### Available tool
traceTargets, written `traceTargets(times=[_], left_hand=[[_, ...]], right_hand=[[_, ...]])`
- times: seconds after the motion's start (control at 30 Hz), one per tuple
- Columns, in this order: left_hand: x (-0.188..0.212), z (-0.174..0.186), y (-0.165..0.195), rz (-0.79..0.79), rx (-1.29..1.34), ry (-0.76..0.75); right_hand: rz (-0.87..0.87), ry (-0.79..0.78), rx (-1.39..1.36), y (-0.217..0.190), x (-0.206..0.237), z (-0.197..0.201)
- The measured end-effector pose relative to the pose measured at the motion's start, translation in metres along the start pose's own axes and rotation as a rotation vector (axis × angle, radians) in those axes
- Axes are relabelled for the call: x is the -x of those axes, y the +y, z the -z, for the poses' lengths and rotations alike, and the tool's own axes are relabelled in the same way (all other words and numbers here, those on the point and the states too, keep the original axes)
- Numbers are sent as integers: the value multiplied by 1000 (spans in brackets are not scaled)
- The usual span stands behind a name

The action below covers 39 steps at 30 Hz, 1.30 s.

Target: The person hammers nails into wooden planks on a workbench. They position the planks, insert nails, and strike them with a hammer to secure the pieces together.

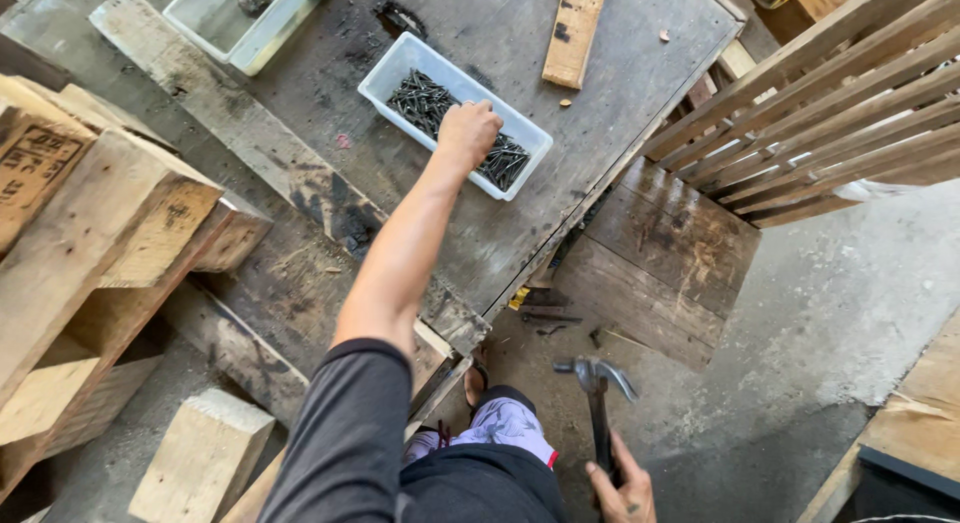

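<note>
My left hand (466,133) reaches out over a white plastic tray (395,65) full of dark nails (425,98) on the worn wooden table (560,153). Its fingers are curled down into the nails; whether they hold any is hidden. My right hand (622,491) hangs low by my side, gripping the handle of a claw hammer (596,378) whose head points up above the concrete floor.
A second pale tray (215,28) sits at the table's far left. A short plank (573,28) lies at the top. Wooden blocks (100,233) are stacked on the left. A slatted wooden frame (820,103) leans at the right.
</note>
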<state>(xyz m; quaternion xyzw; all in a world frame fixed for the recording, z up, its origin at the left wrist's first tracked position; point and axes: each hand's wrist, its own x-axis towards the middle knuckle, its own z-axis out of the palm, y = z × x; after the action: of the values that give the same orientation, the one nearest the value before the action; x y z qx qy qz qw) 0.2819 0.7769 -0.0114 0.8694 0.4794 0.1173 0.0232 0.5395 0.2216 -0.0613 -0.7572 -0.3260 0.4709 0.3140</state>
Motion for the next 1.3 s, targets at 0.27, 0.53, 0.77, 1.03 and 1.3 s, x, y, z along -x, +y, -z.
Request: traceTargets(times=[0.27, 0.53, 0.77, 1.03, 1.3], left_hand=[[-11, -14, -1, 39, -120, -112], [64, 53, -13, 256, 330, 447], [373, 82, 114, 589, 1579, 402], [634, 124, 205, 689, 2089, 1150], [783, 128, 203, 1279, 1203, 1702]], right_hand=[[-51, 31, -230, 13, -6, 0], [130, -39, -206, -48, -83, 8], [80, -642, -89, -142, -168, -26], [593, -1077, 12, -232, -55, -148], [484, -1386, 6, -223, 79, -240]])
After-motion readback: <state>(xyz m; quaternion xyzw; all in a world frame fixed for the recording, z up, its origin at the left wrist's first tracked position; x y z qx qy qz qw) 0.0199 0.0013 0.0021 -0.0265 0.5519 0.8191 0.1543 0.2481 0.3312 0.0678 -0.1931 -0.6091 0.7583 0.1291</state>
